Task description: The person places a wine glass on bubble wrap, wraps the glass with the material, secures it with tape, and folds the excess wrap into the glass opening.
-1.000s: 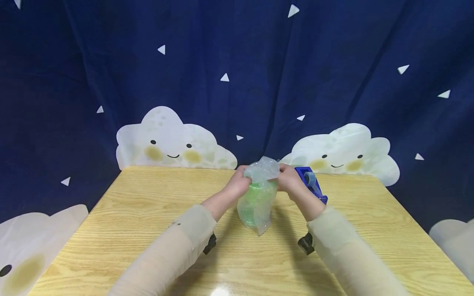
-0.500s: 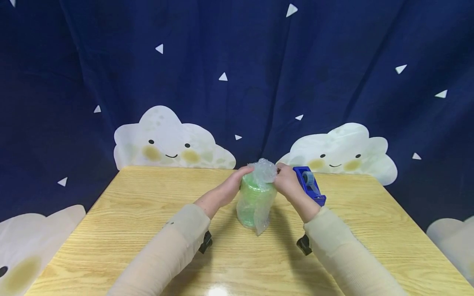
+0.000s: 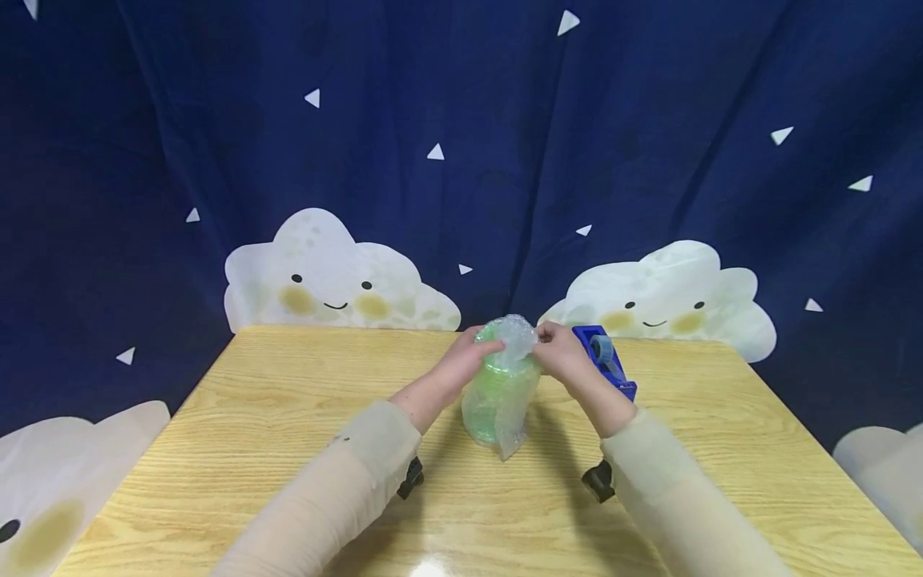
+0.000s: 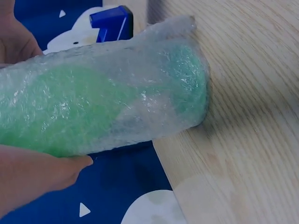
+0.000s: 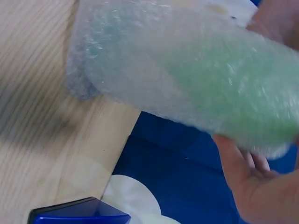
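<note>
A green cylindrical object in clear bubble wrap (image 3: 493, 409) stands upright on the wooden table (image 3: 303, 385), its exact kind blurred by the wrapping. My left hand (image 3: 461, 362) holds the upper left side, thumb laid over the folded wrap at the top. On the other side, my right hand (image 3: 566, 357) pinches the wrap near the top edge. The left wrist view shows the wrapped cylinder (image 4: 93, 102) between both hands, with a loose flap along its side. In the right wrist view, right fingers (image 5: 233, 163) touch the wrap from below.
Just right of my right hand stands a blue tape dispenser (image 3: 616, 381) with a tape roll (image 3: 602, 348). A dark blue curtain (image 3: 404, 160) with white clouds hangs behind the table's far edge.
The bunched wrap on top has been folded down lower. My left hand moved off to the left side, then came back with its thumb over the fold. My right hand stays at the upper right.
</note>
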A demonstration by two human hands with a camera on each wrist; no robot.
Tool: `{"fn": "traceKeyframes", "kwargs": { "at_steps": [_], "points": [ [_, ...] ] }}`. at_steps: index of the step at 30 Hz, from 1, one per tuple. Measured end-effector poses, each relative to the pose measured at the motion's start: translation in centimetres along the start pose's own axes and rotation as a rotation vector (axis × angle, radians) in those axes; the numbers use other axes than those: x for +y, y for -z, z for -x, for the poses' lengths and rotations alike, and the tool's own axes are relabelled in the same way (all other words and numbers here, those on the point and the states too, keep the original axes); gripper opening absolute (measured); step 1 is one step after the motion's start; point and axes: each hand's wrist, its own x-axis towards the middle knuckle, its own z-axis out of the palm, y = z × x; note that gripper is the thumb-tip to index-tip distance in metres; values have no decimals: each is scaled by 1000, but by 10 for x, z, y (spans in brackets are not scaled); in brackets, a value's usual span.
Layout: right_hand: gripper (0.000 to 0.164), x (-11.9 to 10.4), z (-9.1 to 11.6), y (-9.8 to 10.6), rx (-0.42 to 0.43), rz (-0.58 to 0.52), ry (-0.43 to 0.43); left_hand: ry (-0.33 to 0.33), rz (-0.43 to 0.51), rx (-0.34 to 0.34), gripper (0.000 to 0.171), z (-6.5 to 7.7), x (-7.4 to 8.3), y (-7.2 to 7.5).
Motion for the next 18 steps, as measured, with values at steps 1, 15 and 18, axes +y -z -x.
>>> {"fn": "traceKeyframes", "kwargs": {
  "at_steps": [1, 15, 18],
  "points": [
    [23, 1, -1, 2, -47, -57, -23, -1, -5, 15, 57, 0, 0, -1],
    [31, -2, -3, 10, -240, -153, -96, 9, -22, 120, 58, 1, 3, -9],
    [29, -4, -5, 8, -203, -94, -102, 17, -26, 119, 59, 1, 3, -8]
  ]
}}
